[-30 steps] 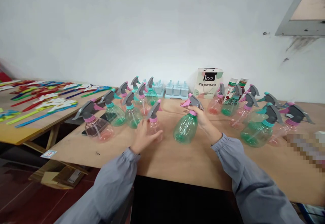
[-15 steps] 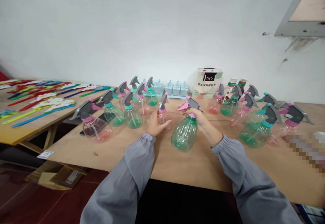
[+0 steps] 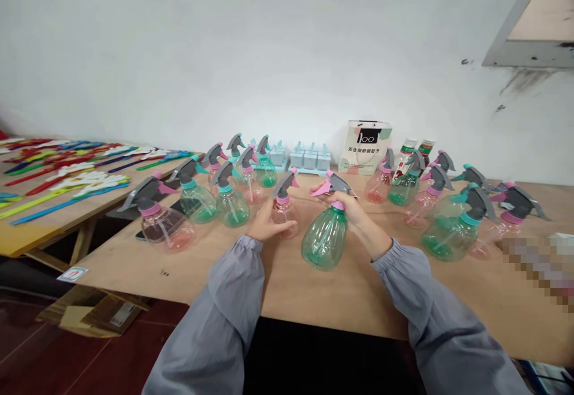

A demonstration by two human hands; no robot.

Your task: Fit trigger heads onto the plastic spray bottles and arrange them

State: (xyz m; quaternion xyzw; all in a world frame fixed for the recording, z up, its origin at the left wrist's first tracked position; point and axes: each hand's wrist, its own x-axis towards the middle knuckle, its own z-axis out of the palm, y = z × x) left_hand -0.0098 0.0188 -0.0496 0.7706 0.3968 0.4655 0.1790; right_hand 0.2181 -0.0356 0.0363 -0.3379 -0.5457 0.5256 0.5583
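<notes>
My left hand is wrapped round the side of a pink spray bottle with a pink collar and grey head, upright on the table. The neck of a green spray bottle with a pink collar is in my right hand, its body tilted down toward me. On the left, several pink and green spray bottles stand close together, the nearest a pink one. More are grouped on the right, with a green one in front.
Pale blue moulds, a paper bag and two small bottles stand along the wall. Another table at the left holds colourful plastic strips. A cardboard box lies below. A blurred-out item sits at the right edge.
My left hand and the pink bottle have moved slightly left, and that bottle's head has turned so its nozzle points right. My right hand still grips the green bottle.
</notes>
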